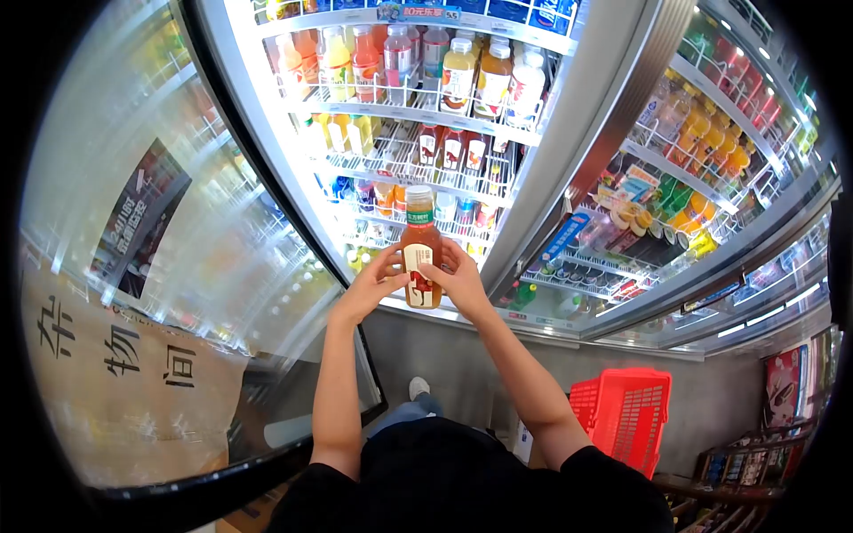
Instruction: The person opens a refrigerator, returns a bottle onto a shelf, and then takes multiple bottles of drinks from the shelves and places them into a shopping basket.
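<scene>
Upright between my two hands is a tea bottle (419, 235) with a white cap, a green neck band and a cream label over reddish-brown liquid. My left hand (371, 286) wraps its left side, the thumb on the lower label. From the right, my right hand (457, 280) grips it, thumb pressed on the label. The bottle is in front of the lit fridge shelves (426, 116), where juice bottles (458, 75) stand in rows. Similar dark red bottles (453, 149) are on a middle shelf. My fingertips behind the bottle are hidden.
The glass fridge door (267, 266) stands swung out at my left. A closed glass-door cooler (675, 178) full of drinks is at my right. On the grey floor, a red shopping basket (633, 417) sits near my right elbow. A rack (755, 462) is at lower right.
</scene>
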The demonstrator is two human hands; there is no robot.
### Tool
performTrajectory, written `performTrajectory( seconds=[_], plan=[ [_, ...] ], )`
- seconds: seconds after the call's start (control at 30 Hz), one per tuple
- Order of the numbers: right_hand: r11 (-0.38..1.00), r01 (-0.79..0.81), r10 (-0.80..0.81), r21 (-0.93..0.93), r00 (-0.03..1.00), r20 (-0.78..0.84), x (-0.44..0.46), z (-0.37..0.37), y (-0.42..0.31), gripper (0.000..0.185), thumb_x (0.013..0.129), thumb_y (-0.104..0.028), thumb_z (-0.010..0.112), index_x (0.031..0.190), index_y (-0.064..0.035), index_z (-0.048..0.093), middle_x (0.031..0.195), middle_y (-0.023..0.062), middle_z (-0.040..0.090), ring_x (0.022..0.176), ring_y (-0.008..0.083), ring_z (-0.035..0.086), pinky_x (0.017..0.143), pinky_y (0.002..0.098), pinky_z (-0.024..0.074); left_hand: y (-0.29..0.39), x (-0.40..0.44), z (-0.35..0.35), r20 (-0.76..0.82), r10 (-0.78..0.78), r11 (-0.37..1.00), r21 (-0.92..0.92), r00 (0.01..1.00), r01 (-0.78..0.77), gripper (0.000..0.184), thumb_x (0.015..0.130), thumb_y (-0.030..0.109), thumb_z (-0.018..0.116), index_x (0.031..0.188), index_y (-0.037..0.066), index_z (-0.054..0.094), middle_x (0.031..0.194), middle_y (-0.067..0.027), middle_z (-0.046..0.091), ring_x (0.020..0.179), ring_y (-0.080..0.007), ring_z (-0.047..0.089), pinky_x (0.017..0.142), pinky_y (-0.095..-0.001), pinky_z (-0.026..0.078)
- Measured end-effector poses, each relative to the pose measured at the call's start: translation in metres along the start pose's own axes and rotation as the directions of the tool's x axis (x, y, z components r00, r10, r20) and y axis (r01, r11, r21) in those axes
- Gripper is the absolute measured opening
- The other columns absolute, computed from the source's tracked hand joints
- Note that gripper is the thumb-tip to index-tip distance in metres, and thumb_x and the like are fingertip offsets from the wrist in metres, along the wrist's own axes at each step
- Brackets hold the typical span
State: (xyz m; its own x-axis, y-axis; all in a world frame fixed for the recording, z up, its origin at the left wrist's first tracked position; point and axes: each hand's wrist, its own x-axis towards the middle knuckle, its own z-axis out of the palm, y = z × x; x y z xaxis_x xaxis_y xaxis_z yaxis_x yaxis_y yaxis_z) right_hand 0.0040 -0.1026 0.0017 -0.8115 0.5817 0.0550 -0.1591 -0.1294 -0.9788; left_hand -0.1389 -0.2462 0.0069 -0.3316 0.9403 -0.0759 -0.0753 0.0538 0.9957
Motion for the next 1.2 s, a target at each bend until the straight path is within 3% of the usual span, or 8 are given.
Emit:
performTrajectory(
  seconds=[0.27, 0.3, 0.33, 0.47, 0.6, 0.67, 0.9, 1.2],
  plan=[
    [0.970, 0.031, -0.047, -0.242, 0.997, -0.062, 0.070, -0.024, 0.041, 0.068, 0.083, -0.022, 0.075, 0.137, 0.0028, 0.043, 0.121, 0.0147, 0.062, 0.112, 0.0220, 0.060, 0.098, 0.0362, 0.0476, -0.021, 0.082, -0.038, 0.060, 0.057, 0.991, 0.115, 0.997, -0.064, 0.071, 0.091, 0.019, 0.067, 0.151, 0.012, 0.031, 0.131, -0.0140, 0.055, 0.115, -0.0224, 0.055, 0.092, -0.0372, 0.050],
    [0.883, 0.027, -0.068, -0.468, 0.995, -0.072, 0.073, -0.028, 0.036, 0.069, 0.083, -0.025, 0.074, 0.138, 0.0027, 0.042, 0.121, 0.0158, 0.062, 0.112, 0.0236, 0.061, 0.098, 0.0359, 0.0474, -0.031, 0.092, -0.043, 0.047, 0.101, 0.970, 0.218, 0.994, -0.109, 0.070, 0.092, 0.019, 0.066, 0.151, 0.012, 0.031, 0.134, -0.0133, 0.054, 0.115, -0.0235, 0.056, 0.094, -0.0370, 0.049],
    [0.852, 0.056, -0.079, -0.520, 0.997, -0.024, 0.078, -0.033, 0.031, 0.072, 0.084, -0.025, 0.073, 0.140, 0.0026, 0.039, 0.121, 0.0175, 0.062, 0.113, 0.0250, 0.061, 0.097, 0.0357, 0.0482, -0.031, 0.099, -0.043, 0.058, 0.105, 0.960, 0.255, 0.993, -0.116, 0.069, 0.092, 0.020, 0.065, 0.151, 0.012, 0.031, 0.137, -0.0128, 0.052, 0.117, -0.0243, 0.056, 0.095, -0.0369, 0.048],
    [0.918, 0.040, -0.039, -0.395, 0.999, 0.011, 0.103, -0.055, 0.043, 0.073, 0.085, -0.022, 0.073, 0.143, 0.0011, 0.035, 0.124, 0.0190, 0.061, 0.113, 0.0268, 0.062, 0.094, 0.0363, 0.0500, -0.032, 0.131, -0.039, 0.066, 0.092, 0.970, 0.221, 0.994, -0.104, 0.068, 0.091, 0.015, 0.065, 0.151, 0.011, 0.032, 0.133, -0.0124, 0.054, 0.114, -0.0201, 0.056, 0.097, -0.0339, 0.045],
    [0.884, 0.119, -0.117, -0.452, 0.993, 0.032, 0.141, -0.076, 0.044, 0.068, 0.083, -0.018, 0.073, 0.140, 0.0001, 0.040, 0.119, 0.0172, 0.064, 0.111, 0.0271, 0.063, 0.094, 0.0369, 0.0500, -0.050, 0.177, -0.047, 0.002, 0.220, 0.913, 0.351, 0.975, -0.207, 0.063, 0.092, 0.021, 0.065, 0.148, 0.009, 0.038, 0.126, -0.0134, 0.056, 0.110, -0.0221, 0.059, 0.094, -0.0353, 0.048],
    [0.787, 0.169, -0.185, -0.594, 0.982, 0.034, 0.160, -0.083, 0.035, 0.066, 0.081, -0.019, 0.074, 0.137, -0.0007, 0.044, 0.116, 0.0163, 0.065, 0.109, 0.0273, 0.064, 0.092, 0.0374, 0.0502, -0.043, 0.197, -0.046, -0.025, 0.359, 0.789, 0.542, 0.933, -0.289, 0.062, 0.090, 0.024, 0.067, 0.146, 0.014, 0.043, 0.112, -0.0164, 0.058, 0.100, -0.0267, 0.063, 0.088, -0.0363, 0.050],
    [0.603, 0.355, -0.498, -0.715, 0.867, 0.010, 0.232, -0.116, 0.044, 0.067, 0.078, -0.027, 0.079, 0.128, 0.0011, 0.044, 0.108, 0.0183, 0.060, 0.094, 0.0309, 0.063, 0.082, 0.0391, 0.0503, -0.052, 0.286, -0.049, -0.078, 0.557, 0.747, 0.483, 0.827, -0.457, 0.057, 0.089, 0.024, 0.068, 0.141, 0.012, 0.049, 0.115, -0.0167, 0.063, 0.090, -0.0245, 0.065, 0.081, -0.0345, 0.051],
    [0.496, 0.253, -0.489, -0.831, 0.872, -0.027, 0.280, -0.129, 0.055, 0.065, 0.075, -0.015, 0.077, 0.126, -0.0019, 0.039, 0.105, 0.0218, 0.061, 0.098, 0.0379, 0.062, 0.084, 0.0429, 0.0505, -0.069, 0.335, -0.053, -0.156, 0.618, 0.716, 0.516, 0.771, -0.470, 0.047, 0.094, 0.029, 0.060, 0.139, 0.019, 0.052, 0.092, -0.0181, 0.069, 0.082, -0.0284, 0.067, 0.075, -0.0355, 0.051]
  ],
)
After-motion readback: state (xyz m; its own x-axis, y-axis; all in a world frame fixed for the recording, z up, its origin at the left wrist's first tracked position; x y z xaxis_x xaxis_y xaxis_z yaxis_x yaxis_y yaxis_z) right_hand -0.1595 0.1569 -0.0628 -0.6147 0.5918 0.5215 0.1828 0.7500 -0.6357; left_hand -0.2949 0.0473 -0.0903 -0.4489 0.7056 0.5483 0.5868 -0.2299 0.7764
